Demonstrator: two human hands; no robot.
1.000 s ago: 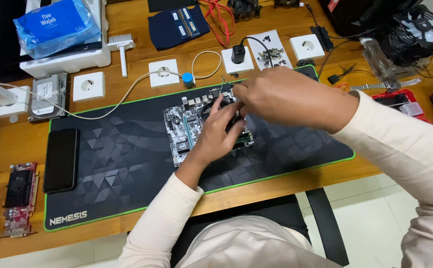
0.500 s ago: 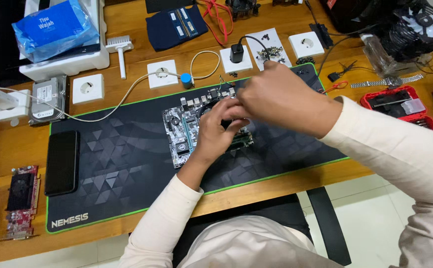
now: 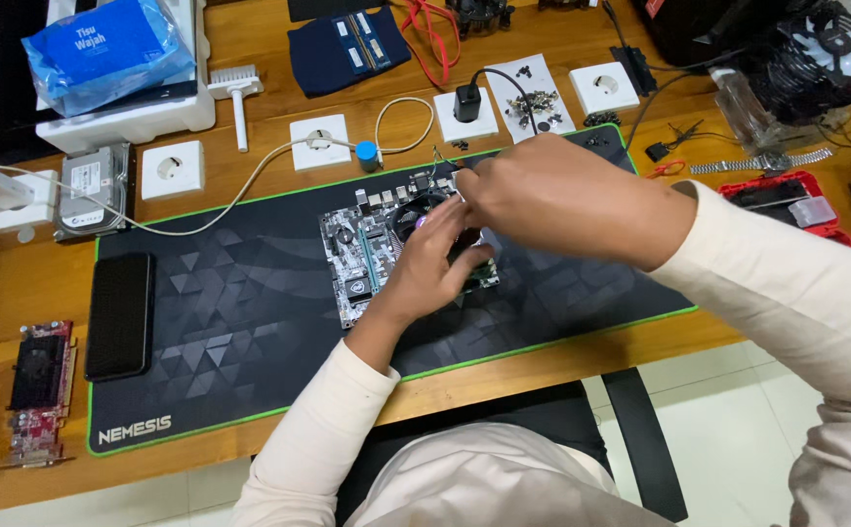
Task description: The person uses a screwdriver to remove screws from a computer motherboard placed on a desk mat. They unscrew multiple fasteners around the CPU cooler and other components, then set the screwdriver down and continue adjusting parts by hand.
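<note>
Room on the black desk mat (image 3: 250, 322) is widest to your left, where a broad bare stretch runs between the circuit board (image 3: 362, 259) and the dark phone (image 3: 120, 314) lying at the mat's left edge. The board sits near the mat's far edge, a little left of its middle, with a white cable (image 3: 250, 181) crossing that green-trimmed edge just beyond it. Past the far edge, white sockets (image 3: 320, 141) and a paper with small screws (image 3: 533, 98) crowd the wooden table (image 3: 269, 73), so there is little free space there. The near edge of the mat lies close to the table's front.

Your left hand (image 3: 430, 268) rests on the board's right part, fingers loosely curled and spread over it, touching it rather than clamping it. Your right hand (image 3: 552, 200) hovers over the board's far right corner, fingers pinched together; what they hold, if anything, you cannot tell, since the hand hides it.
</note>
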